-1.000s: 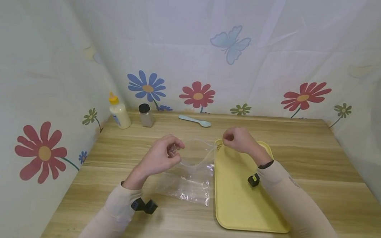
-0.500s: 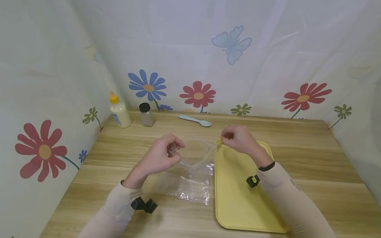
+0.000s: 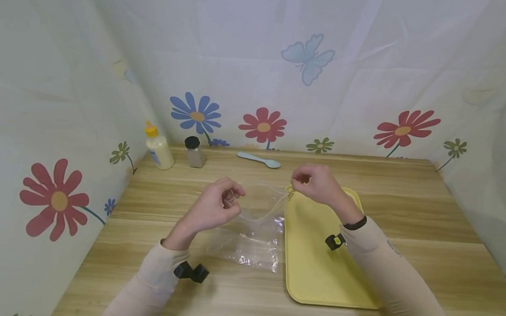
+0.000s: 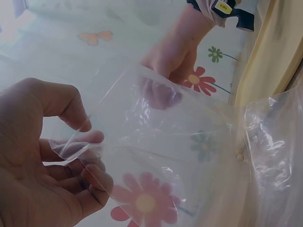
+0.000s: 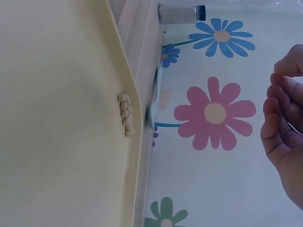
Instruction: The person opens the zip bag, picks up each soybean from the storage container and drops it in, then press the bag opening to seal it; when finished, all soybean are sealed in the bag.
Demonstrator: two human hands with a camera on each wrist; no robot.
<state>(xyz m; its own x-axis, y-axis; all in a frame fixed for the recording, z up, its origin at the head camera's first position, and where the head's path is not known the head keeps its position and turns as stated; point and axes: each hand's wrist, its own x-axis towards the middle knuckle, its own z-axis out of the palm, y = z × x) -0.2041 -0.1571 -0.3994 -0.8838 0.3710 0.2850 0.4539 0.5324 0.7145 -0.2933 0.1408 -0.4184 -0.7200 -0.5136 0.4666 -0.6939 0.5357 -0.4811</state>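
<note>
My left hand [image 3: 211, 206] pinches the rim of a clear plastic bag [image 3: 253, 244], whose mouth gapes toward the right. The bag's lower part lies on the table, its right edge beside a yellow tray [image 3: 324, 276]. Over the tray's far left corner is my right hand [image 3: 318, 183], fingers curled and tips together. Whether anything is between those fingertips cannot be seen. Several small tan beads [image 5: 125, 116] lie in a cluster at that corner. A single bead [image 4: 240, 157] shows through the plastic in the left wrist view; whether it is inside cannot be told.
At the back left stand a bottle with a yellow cap [image 3: 161, 151] and a small black-lidded jar [image 3: 195, 156]. A pale blue spoon [image 3: 259, 160] lies along the table's back edge. Flower-printed cloth [image 3: 241, 57] rises behind the table.
My right hand has shifted slightly left and away from me, closer to the bag's mouth. My left hand, the bag and the tray stay where they were.
</note>
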